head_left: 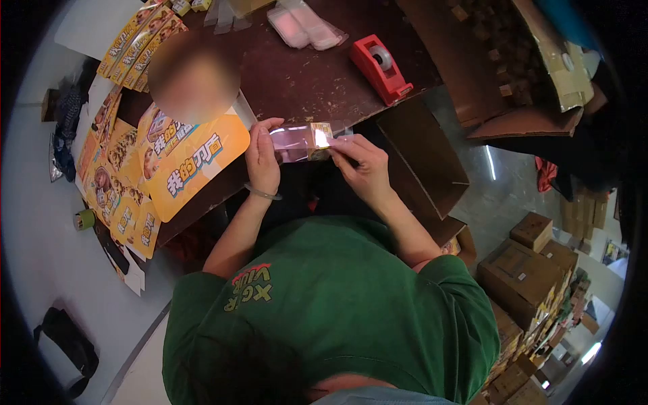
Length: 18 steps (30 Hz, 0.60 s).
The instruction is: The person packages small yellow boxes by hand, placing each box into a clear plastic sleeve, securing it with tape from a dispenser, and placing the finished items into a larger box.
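Note:
Over the table's front edge, my left hand [264, 160] is closed on one end of a clear pinkish plastic sleeve [291, 140]. My right hand [366, 167] pinches a small yellow printed box [320, 135] at the sleeve's other end. The box appears to be inside the sleeve's mouth, though glare makes its exact depth hard to tell. More clear plastic sleeves [304, 27] lie stacked farther back on the dark table [304, 81]. To the right of them stands a red tape dispenser [379, 67].
Orange printed cardboard [196, 165] covers the table's left side, with yellow display boxes [138, 44] behind it. An open carton [425, 158] sits below the right edge. Another carton [567, 74] at upper right holds many small brown pieces. Boxes [520, 280] are stacked at lower right.

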### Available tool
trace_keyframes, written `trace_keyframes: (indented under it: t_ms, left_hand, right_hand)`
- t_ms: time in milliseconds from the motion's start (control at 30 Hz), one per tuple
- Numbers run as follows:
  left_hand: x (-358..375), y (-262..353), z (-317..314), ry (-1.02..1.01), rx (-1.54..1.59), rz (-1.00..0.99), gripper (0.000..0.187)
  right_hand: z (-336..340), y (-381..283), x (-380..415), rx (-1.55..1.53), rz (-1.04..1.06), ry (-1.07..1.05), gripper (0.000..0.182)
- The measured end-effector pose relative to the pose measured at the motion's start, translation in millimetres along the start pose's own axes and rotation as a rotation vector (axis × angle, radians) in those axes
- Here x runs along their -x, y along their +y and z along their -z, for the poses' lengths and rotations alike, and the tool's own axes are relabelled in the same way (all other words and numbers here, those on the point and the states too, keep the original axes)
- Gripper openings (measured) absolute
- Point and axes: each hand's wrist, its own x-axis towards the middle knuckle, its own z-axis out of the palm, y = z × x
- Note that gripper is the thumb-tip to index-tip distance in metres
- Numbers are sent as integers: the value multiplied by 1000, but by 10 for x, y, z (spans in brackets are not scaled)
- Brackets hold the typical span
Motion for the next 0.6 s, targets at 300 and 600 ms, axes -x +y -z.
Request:
trace_keyframes:
  t_ms: [300,600]
  left_hand:
    - [14,43,-6,29,-126,-87,26]
    - [102,64,8,-2,-128,-60,28]
  right_hand:
    - [-78,199,-4,82,19,-41,24]
    - [30,272,-135,10,-84,-88,17]
